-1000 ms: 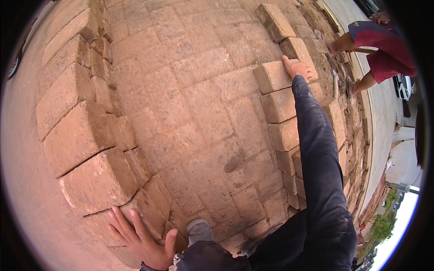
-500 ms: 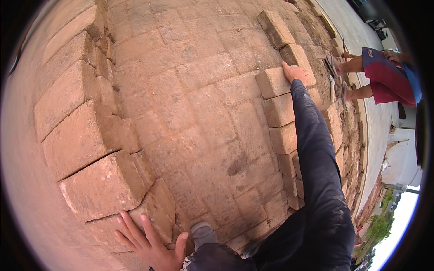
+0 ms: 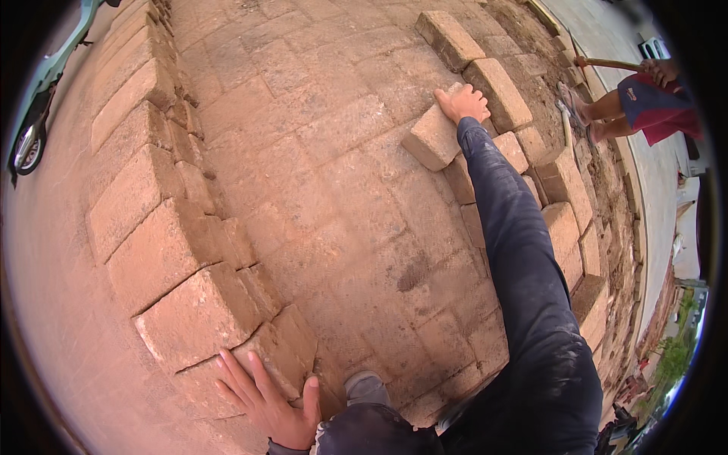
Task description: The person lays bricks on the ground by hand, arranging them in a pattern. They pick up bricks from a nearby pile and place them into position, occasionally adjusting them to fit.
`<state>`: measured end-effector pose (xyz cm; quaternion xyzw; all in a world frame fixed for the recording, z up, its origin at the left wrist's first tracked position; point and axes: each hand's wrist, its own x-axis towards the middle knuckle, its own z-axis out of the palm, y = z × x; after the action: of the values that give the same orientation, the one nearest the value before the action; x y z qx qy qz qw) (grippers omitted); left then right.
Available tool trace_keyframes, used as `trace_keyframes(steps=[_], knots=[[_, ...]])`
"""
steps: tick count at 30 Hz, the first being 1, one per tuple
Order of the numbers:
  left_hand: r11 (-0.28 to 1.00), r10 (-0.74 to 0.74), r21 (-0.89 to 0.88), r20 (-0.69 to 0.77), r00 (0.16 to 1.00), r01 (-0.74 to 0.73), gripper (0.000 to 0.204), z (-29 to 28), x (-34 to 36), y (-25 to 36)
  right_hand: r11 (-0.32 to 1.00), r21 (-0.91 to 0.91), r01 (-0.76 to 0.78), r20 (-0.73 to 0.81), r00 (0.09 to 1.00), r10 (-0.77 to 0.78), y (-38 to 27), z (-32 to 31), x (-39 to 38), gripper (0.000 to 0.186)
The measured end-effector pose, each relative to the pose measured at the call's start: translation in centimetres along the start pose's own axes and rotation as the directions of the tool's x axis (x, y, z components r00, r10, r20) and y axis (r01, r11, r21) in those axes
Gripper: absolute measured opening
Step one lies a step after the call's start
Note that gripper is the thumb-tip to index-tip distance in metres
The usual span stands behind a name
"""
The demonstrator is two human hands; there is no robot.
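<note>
At the right of the paved floor, my right hand (image 3: 464,104) is closed over the top of a reddish-brown paving brick (image 3: 431,139). That brick sits at a slant, its near end jutting left of the row and leaning over the brick (image 3: 457,180) beside it. Two loose bricks, one nearer (image 3: 499,92) and one farther (image 3: 449,42), lie just beyond my right hand. Lower left, my left hand (image 3: 277,408) rests with spread fingers on the near end of a long stacked row of bricks (image 3: 201,315). It grips nothing.
Dusty laid pavers (image 3: 334,182) cover the ground between the two rows. At right, another person in red and blue shorts (image 3: 644,102) holds a wooden handle (image 3: 613,64) beside a strip of bare soil (image 3: 610,208). Part of a vehicle with a wheel (image 3: 32,148) shows at far left.
My right hand has drawn the brick leftward out of line and turned it. My view has shifted, and the other person's wooden handle now shows more fully. My left hand stays on the stack.
</note>
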<state>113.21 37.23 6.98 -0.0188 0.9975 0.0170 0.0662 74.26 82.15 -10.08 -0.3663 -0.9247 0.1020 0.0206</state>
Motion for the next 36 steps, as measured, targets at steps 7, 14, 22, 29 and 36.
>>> trace_keyframes(steps=[7,14,22,29,36], knots=[[0.991,0.043,-0.119,-0.118,0.992,-0.058,0.08,0.3,0.1,0.8,0.763,0.058,0.644,-0.018,0.765,-0.644,-2.7,0.6,-12.9,0.075],[0.974,0.065,-0.197,-0.209,0.976,-0.107,0.081,0.7,-0.5,-0.8,0.252,0.32,0.913,0.078,0.24,-0.968,0.5,-0.3,-31.8,0.066],[0.979,0.081,-0.153,-0.3,0.95,-0.132,0.079,1.9,-0.2,-1.7,0.328,0.259,0.908,0.307,0.244,-0.92,14.6,-5.2,-41.0,0.118],[0.987,0.055,-0.123,-0.37,0.928,-0.108,0.074,2.8,-1.0,-1.6,0.431,0.253,0.866,0.494,0.267,-0.827,14.6,-5.8,-40.5,0.131],[0.973,0.026,-0.186,-0.498,0.867,-0.136,0.067,4.6,0.4,-1.6,0.318,0.222,0.922,0.446,0.194,-0.874,18.4,-7.2,-43.3,0.127]])
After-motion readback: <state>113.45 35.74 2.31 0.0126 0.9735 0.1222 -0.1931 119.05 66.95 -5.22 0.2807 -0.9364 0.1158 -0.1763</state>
